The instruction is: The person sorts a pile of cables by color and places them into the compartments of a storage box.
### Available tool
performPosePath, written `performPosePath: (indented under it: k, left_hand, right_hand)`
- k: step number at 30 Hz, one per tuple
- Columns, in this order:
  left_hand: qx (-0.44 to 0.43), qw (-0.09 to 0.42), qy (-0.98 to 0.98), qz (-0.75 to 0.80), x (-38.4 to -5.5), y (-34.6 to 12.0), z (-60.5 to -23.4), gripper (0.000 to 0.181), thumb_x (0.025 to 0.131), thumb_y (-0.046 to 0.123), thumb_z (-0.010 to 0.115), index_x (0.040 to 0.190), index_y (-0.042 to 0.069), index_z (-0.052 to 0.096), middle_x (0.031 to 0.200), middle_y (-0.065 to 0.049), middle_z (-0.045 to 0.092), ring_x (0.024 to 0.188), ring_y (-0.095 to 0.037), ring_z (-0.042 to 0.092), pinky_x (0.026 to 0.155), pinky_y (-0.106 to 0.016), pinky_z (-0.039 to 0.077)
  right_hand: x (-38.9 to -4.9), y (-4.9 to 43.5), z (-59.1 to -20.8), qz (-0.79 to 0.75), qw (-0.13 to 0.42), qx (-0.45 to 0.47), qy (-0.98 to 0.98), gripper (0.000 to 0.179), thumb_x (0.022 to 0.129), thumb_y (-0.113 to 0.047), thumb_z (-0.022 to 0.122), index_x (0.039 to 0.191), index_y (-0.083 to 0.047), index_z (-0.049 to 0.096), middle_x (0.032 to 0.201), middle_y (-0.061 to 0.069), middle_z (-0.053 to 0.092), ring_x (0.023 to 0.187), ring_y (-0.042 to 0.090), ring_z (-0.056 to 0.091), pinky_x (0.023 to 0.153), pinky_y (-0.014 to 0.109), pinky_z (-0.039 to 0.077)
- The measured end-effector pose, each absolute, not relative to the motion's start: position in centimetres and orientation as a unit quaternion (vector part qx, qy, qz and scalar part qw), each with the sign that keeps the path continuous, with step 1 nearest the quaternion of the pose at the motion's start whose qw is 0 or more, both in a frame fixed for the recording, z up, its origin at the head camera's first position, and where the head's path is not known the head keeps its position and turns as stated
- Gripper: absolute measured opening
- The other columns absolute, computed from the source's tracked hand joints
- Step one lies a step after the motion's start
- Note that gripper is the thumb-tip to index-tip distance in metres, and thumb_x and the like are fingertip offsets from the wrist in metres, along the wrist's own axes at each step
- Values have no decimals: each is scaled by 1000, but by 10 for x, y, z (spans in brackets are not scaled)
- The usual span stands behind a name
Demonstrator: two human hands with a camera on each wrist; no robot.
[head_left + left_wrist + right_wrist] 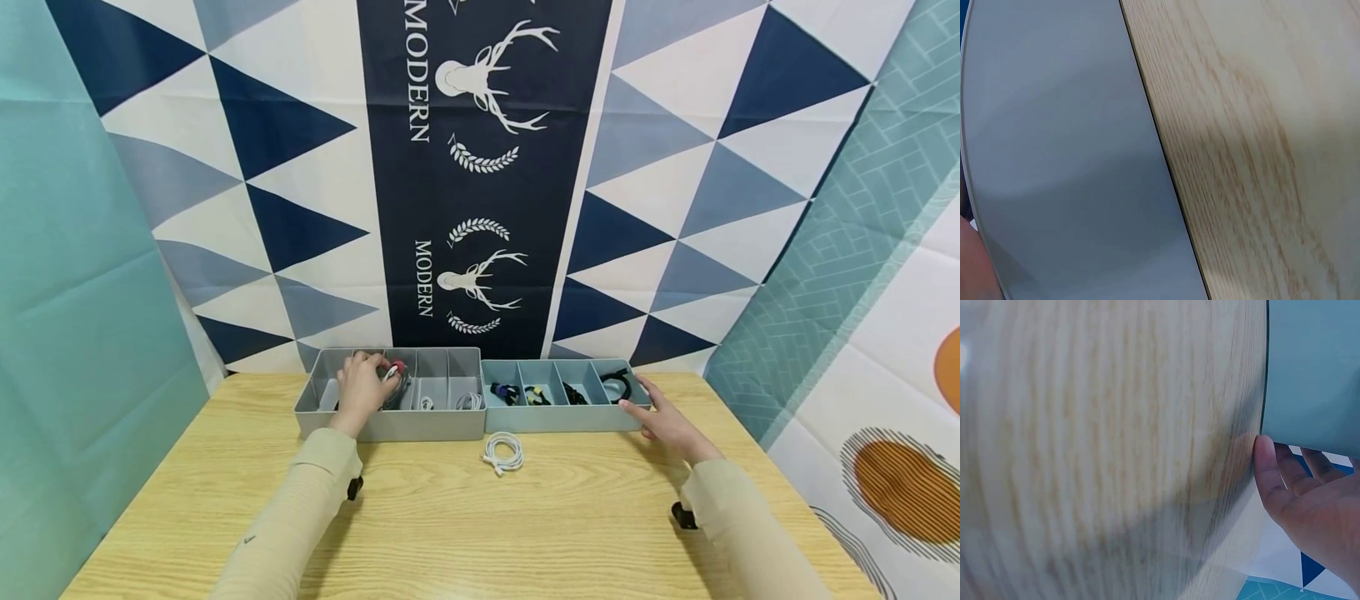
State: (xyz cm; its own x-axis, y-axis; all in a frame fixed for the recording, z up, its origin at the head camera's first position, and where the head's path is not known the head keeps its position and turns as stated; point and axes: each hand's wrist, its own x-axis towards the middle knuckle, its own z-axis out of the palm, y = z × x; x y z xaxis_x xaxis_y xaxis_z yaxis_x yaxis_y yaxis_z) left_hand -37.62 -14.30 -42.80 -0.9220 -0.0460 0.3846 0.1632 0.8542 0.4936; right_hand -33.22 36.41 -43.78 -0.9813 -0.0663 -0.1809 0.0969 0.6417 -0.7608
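My left hand (362, 387) reaches into the grey divided box (427, 427). Its fingertips pinch a cable (392, 372) with a white part, beside something red; the palm hides much of that compartment. In the left wrist view, only a finger (975, 265) shows past the grey box wall (1066, 150). At the right end of the blue-green divided box (558, 419), my right hand (670, 423) rests with fairly straight fingers. The right wrist view has the thumb (1265, 453) at the corner of that box (1316, 375) and the fingers along its end.
A coiled white cable (504, 452) lies on the wooden table (465, 525) before the boxes. Dark cables (576, 394) fill the blue-green compartments, and white cables (469, 402) sit in the grey box. A patterned cloth (480, 183) hangs right behind both boxes.
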Motion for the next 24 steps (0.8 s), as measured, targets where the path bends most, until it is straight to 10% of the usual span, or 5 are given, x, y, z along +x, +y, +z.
performPosePath:
  k: [12, 24]
  left_hand:
    - [-48, 192, -946, -255, -376, -147, -429, 27, 78, 29, 77, 94, 9, 69, 111, -18, 58, 106, -37, 48, 82, -49, 35]
    - [-62, 190, -944, -261, -371, -150, -430, 28, 77, 31, 78, 92, 10, 67, 106, -14, 58, 102, -34, 46, 81, -48, 35]
  right_hand:
    - [-334, 364, -440, -425, 94, 12, 900, 91, 92, -53, 52, 153, -19, -6, 152, 33, -4, 116, 38, 45, 89, 44, 46]
    - [-332, 363, -437, -427, 93, 2, 900, 92, 92, -53, 51, 152, -19, -8, 152, 33, -2, 93, 28, 52, 81, 38, 41]
